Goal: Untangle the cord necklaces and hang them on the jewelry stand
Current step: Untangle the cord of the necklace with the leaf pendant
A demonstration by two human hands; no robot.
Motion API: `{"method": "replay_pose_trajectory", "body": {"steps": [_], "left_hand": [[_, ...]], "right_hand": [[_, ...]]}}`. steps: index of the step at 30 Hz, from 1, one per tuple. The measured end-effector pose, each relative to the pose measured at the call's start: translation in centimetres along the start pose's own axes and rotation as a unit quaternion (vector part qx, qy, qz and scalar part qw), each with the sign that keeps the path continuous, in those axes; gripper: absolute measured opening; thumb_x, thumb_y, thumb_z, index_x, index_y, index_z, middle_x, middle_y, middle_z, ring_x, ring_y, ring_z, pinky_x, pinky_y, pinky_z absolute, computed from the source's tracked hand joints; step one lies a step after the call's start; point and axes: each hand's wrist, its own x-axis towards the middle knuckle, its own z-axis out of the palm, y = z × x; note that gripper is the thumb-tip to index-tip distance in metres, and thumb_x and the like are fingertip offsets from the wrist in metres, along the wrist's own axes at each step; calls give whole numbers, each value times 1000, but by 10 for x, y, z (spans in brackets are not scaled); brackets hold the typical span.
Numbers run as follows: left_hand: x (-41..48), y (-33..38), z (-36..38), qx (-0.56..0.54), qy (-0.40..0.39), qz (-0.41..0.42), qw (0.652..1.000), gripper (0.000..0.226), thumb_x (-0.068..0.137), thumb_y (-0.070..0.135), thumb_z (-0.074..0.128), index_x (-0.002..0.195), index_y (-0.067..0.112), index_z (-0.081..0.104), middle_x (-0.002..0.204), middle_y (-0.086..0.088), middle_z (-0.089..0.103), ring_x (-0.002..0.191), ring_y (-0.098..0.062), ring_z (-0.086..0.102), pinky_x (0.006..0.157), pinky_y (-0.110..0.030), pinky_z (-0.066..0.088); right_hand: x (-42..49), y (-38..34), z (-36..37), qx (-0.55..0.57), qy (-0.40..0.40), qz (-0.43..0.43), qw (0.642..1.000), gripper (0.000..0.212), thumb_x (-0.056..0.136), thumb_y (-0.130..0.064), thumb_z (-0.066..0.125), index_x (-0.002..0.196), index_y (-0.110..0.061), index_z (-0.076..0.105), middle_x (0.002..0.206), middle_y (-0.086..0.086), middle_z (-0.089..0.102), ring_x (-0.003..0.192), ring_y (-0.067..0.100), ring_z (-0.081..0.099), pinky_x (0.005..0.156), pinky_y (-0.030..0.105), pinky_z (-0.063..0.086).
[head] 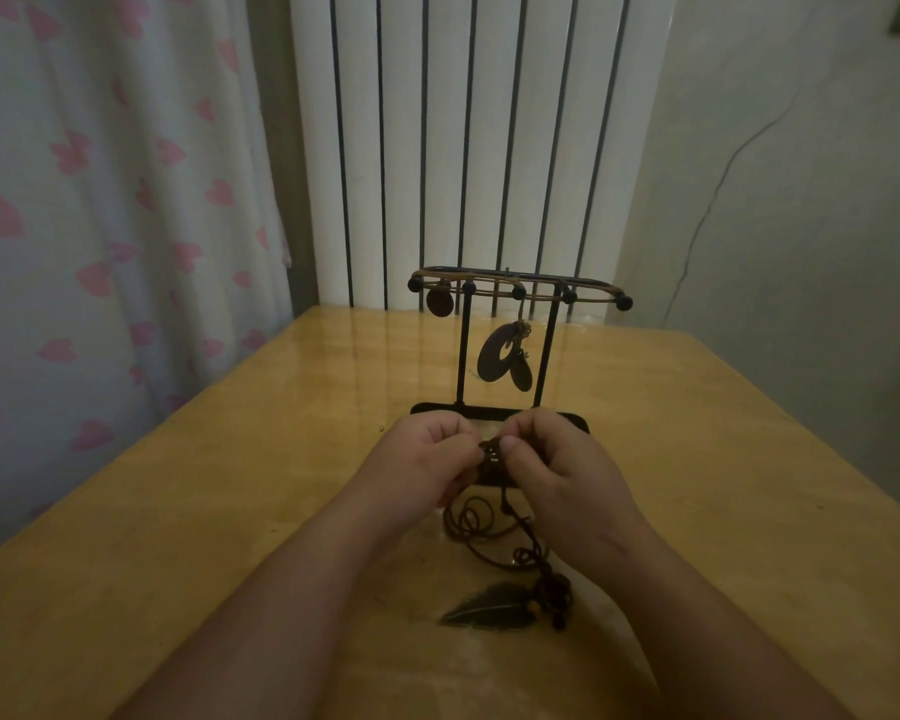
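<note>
1. Dim corner with a glossy wooden table (178, 511), white radiator (463, 148) at the far side, flowered curtain (100, 200) at the left.
2. Near the middle: dark cord necklace (491, 455), upper part lifted between both hands, lower loops and feather pendant (492, 610) lying on the table, nearer the person.
3. Left hand (427, 459) and right hand (557, 465) close together, fingertips pinched on the same knotted bit of cord.
4. Probably thin, limp and light; likely to snag on itself and tighten if tugged. Best taken right at the knot with fingertips, loops teased loose, pendant end left resting.
5. Just beyond the hands: black jewelry stand (464, 350), top bar already carrying cords with a round pendant (439, 302) and an oval ring pendant (488, 368).
6. In the way: hanging pendants and knobbed pegs, apt to catch a fresh loop; stand base close behind the knuckles, touching or not, cannot tell.
</note>
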Motion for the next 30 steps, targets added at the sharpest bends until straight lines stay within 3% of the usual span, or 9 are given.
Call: {"method": "replay_pose_trajectory", "body": {"steps": [3,6,10,14,17,19,22,25,30], "left_hand": [[0,0,-1,-25,12,9,1000,18,91,12,56,76,16,66,60,7,59,56,-8,50,55,-26,41],[0,0,-1,0,19,24,1000,12,92,17,61,83,19,70,67,7,65,58,-5,56,56,-22,44],[2,-1,1,22,32,21,999,15,91,18,62,79,22,68,65,7,65,58,-5,56,58,-25,45],[3,-1,1,-31,49,4,998,22,91,13,58,73,22,67,63,5,62,57,-9,53,55,-27,44],[2,-2,0,-23,60,-1,998,20,91,13,58,74,19,67,63,3,61,58,-11,53,54,-26,43],[3,-2,0,-8,66,-1,998,18,90,14,59,74,19,67,62,3,61,57,-12,52,54,-26,43],[3,-2,1,11,61,1,998,18,89,13,61,73,20,67,63,2,61,56,-12,52,52,-26,42],[3,-2,2,22,57,-3,998,19,89,13,60,72,19,66,64,1,62,57,-12,53,53,-27,43],[3,-1,3,6,68,-14,998,20,90,14,57,72,19,64,61,5,61,58,-12,53,55,-28,44]], "right_hand": [[0,0,-3,12,2,7,1000,13,96,-25,50,88,-30,59,82,-4,64,78,9,61,68,28,56],[0,-2,-4,28,3,6,1000,13,97,-24,51,89,-29,60,83,-4,64,78,8,63,67,24,56],[0,0,-3,47,7,17,999,12,96,-24,51,89,-26,61,84,-2,66,79,10,64,71,27,57],[0,-1,1,92,-18,46,995,15,98,-24,48,90,-22,60,80,-3,62,66,0,57,57,18,48],[1,2,2,68,-12,43,997,7,94,-26,54,92,-27,61,89,0,66,82,15,65,73,32,58],[1,2,1,59,8,34,998,12,89,-30,61,98,-35,59,95,-7,64,82,16,64,75,36,59],[1,1,-1,38,28,7,999,27,84,-26,68,103,-41,56,96,-14,63,65,10,55,62,28,55],[2,2,-1,5,42,0,999,27,84,-20,71,97,-40,58,89,-12,67,62,2,55,56,19,48],[1,-2,-5,158,61,67,983,21,85,-11,69,98,-27,65,90,-2,72,83,12,69,75,32,59]]}}
